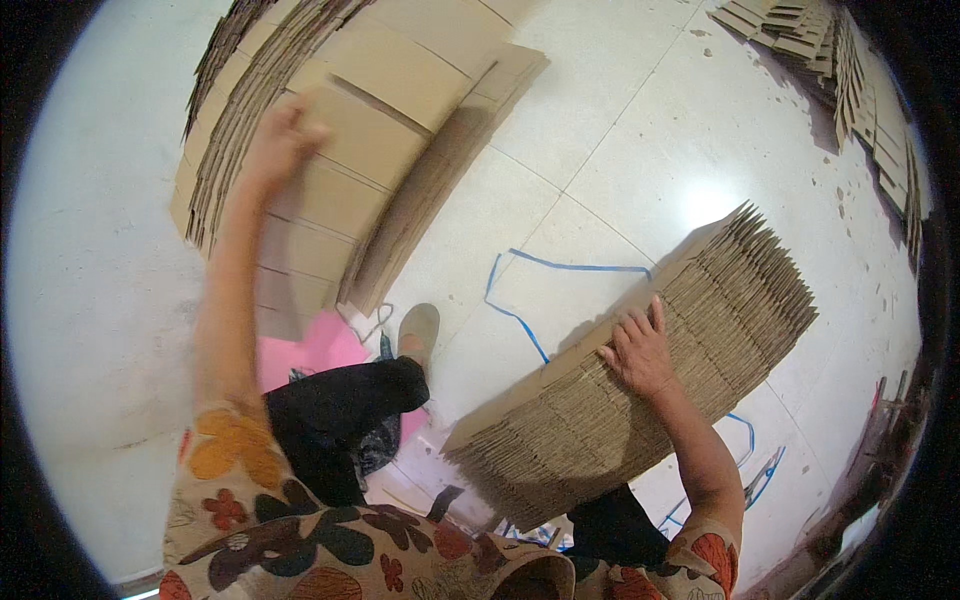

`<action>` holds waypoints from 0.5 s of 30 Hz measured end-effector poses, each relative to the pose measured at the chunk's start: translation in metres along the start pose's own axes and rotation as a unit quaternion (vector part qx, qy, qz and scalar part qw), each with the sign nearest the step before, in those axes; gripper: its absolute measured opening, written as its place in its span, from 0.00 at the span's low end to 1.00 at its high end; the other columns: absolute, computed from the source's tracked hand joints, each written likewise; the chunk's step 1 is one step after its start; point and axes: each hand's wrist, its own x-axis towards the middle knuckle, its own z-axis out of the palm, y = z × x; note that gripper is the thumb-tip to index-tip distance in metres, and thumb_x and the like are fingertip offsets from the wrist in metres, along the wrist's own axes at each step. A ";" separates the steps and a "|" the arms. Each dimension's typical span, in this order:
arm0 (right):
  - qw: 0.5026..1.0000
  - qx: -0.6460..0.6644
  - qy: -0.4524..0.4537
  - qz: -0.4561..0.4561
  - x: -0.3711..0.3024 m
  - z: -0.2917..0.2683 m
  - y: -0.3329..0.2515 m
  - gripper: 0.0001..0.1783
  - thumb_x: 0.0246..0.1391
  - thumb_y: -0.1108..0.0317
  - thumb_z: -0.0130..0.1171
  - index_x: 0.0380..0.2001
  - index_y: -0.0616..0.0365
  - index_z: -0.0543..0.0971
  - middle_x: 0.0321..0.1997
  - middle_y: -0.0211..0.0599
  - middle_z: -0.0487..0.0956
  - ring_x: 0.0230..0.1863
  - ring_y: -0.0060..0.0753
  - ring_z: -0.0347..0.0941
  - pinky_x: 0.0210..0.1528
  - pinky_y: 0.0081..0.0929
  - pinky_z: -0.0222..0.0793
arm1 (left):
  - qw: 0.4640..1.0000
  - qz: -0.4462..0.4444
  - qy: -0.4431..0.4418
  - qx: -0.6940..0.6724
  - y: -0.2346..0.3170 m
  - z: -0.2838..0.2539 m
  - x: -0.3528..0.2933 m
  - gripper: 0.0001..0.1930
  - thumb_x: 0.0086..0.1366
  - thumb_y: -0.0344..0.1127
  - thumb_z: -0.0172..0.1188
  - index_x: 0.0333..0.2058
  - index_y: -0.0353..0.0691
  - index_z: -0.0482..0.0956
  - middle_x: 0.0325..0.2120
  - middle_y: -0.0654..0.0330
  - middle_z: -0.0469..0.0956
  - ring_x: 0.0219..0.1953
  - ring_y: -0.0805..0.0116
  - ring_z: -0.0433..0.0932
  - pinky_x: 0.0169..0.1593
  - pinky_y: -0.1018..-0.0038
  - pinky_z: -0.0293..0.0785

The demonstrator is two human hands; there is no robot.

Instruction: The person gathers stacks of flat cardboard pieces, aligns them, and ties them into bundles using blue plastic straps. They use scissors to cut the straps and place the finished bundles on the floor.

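My right hand (642, 352) lies on top of a long stack of folded brown cardboard pieces (600, 410), its fingers spread along the near upper edge. The stack's layered edges face up, and it runs slantwise in front of me. At the upper left, my left hand (285, 140) is over a larger pile of flat cardboard sheets (350, 140). That hand is blurred, with fingers that look bent; whether they touch or hold a sheet cannot be made out.
A blue strap (580, 266) loops out from beneath the stack across the pale tiled floor (600, 130). Further cardboard bundles (800, 35) stand at the far right. Pink material (318, 345) lies next to my leg, near my shoe (420, 328). A white wall (100, 280) rises on the left.
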 end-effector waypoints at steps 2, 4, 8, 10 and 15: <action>1.000 0.010 -0.002 -0.015 0.008 -0.003 -0.011 0.21 0.51 0.52 0.51 0.32 0.64 0.74 0.39 0.43 0.71 0.51 0.43 0.63 0.66 0.54 0.31 | 0.999 0.035 0.037 0.020 -0.024 -0.096 0.022 0.26 0.54 0.27 0.58 0.53 0.33 0.65 0.46 0.60 0.72 0.45 0.72 0.70 0.49 0.77 0.66; 0.999 0.025 0.011 -0.024 0.012 -0.001 -0.016 0.21 0.50 0.52 0.51 0.31 0.63 0.74 0.38 0.42 0.72 0.51 0.42 0.63 0.66 0.54 0.31 | 0.984 0.016 0.101 0.147 -0.051 -0.168 0.054 0.30 0.54 0.33 0.60 0.56 0.36 0.62 0.52 0.53 0.68 0.52 0.61 0.68 0.55 0.68 0.61; 0.998 0.032 0.043 -0.017 0.006 -0.002 -0.009 0.19 0.49 0.54 0.53 0.29 0.62 0.74 0.35 0.42 0.71 0.50 0.42 0.63 0.65 0.58 0.31 | 0.829 0.047 0.358 0.427 -0.067 -0.136 0.086 0.35 0.53 0.39 0.62 0.58 0.40 0.58 0.54 0.47 0.64 0.56 0.52 0.64 0.59 0.63 0.55; 0.998 0.012 0.058 -0.035 0.006 0.005 -0.004 0.19 0.50 0.53 0.52 0.30 0.62 0.75 0.34 0.41 0.71 0.47 0.40 0.65 0.65 0.57 0.32 | 0.840 0.171 0.302 0.416 -0.066 -0.056 0.080 0.22 0.57 0.39 0.58 0.51 0.42 0.70 0.48 0.51 0.71 0.50 0.56 0.69 0.52 0.63 0.64; 0.996 0.024 0.075 -0.042 0.002 0.014 -0.001 0.20 0.49 0.52 0.53 0.30 0.62 0.75 0.29 0.38 0.70 0.42 0.38 0.65 0.65 0.53 0.37 | 0.926 0.364 -0.077 0.061 -0.061 0.200 0.000 0.11 0.51 0.25 0.59 0.36 0.39 0.77 0.38 0.58 0.76 0.45 0.60 0.71 0.49 0.70 0.66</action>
